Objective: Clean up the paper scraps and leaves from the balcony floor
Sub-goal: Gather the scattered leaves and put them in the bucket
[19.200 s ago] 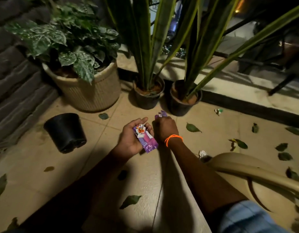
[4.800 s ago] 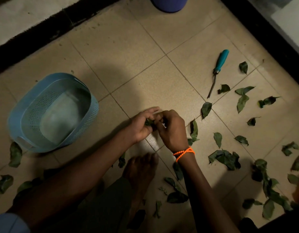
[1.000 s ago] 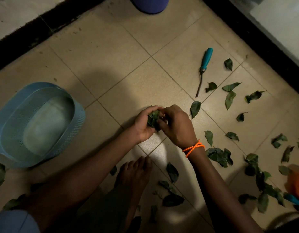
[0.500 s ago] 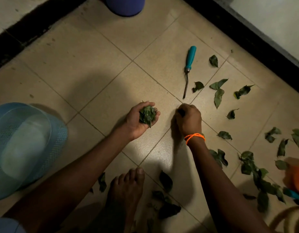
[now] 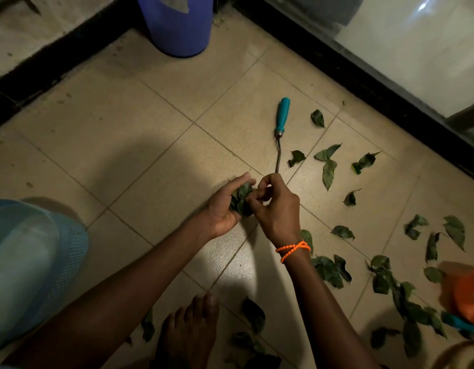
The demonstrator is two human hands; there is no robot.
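Our right hand point(image 5: 277, 209) has come back from the floor and now tucks one more leaf with pinched fingers into the bunch of leaves point(image 5: 241, 199), which our left hand point(image 5: 225, 206) holds with curled fingers. The bunch grows, but many scattered leaves point(image 5: 329, 173) remain on the tiles.

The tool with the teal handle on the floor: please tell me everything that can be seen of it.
The tool with the teal handle lies flat on the beige tiled floor, beyond both hands. Its handle looks like smooth plastic and points toward the dark wall edge. A short metal collar joins it to a thin, slightly bent metal shaft, which runs toward the person. The tip is hidden behind the right hand, so its shape cannot be told. No leaf touches it.
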